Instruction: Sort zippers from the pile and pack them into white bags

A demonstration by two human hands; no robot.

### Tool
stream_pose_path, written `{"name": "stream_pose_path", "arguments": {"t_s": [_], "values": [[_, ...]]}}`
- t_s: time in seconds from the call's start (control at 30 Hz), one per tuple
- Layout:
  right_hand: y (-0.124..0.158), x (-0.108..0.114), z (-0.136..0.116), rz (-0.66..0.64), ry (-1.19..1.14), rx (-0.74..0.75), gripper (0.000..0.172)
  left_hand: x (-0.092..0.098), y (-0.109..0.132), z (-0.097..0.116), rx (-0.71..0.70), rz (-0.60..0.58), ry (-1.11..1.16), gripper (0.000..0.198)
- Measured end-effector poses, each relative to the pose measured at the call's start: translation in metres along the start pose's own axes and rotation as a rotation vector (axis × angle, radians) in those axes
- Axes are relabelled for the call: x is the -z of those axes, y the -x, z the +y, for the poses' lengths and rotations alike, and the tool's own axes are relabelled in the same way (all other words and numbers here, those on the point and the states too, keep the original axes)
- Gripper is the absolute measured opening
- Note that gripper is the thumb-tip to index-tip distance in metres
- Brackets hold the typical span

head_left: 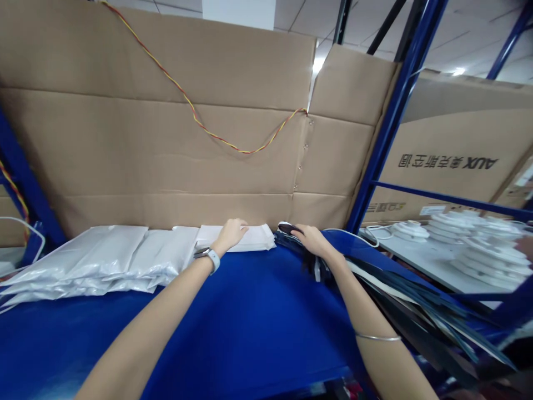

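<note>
My left hand (231,233), with a watch on its wrist, reaches to the back of the blue table and rests at a stack of flat white packets (256,239). Its fingers look loosely stretched, not wrapped round a packet. Further right, my right hand (312,239) has its fingers on a dark oval object with a pale edge (287,228); its exact kind is not clear. Beneath and beside that hand lies a blurred pile of dark strips (316,264). Glossy white plastic-wrapped packets (112,255) lie in a row left of my left hand.
A cardboard wall (166,150) closes off the back, with a red-yellow twisted wire (183,91) hanging on it. Long dark and pale strips (416,300) cover the right side of the blue tabletop (233,322). Beyond a blue post (387,128) stand stacked white round parts (487,244).
</note>
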State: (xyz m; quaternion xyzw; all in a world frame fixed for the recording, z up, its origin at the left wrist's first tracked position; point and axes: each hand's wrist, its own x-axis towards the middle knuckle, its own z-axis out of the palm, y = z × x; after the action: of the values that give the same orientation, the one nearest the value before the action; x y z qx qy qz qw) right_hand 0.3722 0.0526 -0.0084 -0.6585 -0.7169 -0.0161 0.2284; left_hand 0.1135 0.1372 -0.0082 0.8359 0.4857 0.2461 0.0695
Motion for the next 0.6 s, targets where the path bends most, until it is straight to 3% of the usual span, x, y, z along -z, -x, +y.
{"name": "stream_pose_path", "arguments": {"t_s": [0.13, 0.27, 0.43, 0.6], "values": [[-0.001, -0.008, -0.002, -0.011, 0.003, -0.006, 0.029, -0.035, -0.015, -0.002, 0.114, 0.018, -0.091, 0.027], [-0.005, -0.012, -0.002, -0.01, -0.002, -0.008, 0.032, -0.051, -0.016, -0.01, 0.157, 0.107, -0.123, 0.021], [-0.006, -0.017, -0.012, 0.001, 0.092, 0.004, 0.033, -0.049, -0.012, -0.005, 0.114, 0.197, -0.12, 0.016], [-0.006, -0.021, -0.022, 0.044, 0.154, -0.02, 0.037, -0.03, -0.006, 0.01, -0.021, 0.262, -0.074, 0.008]]}}
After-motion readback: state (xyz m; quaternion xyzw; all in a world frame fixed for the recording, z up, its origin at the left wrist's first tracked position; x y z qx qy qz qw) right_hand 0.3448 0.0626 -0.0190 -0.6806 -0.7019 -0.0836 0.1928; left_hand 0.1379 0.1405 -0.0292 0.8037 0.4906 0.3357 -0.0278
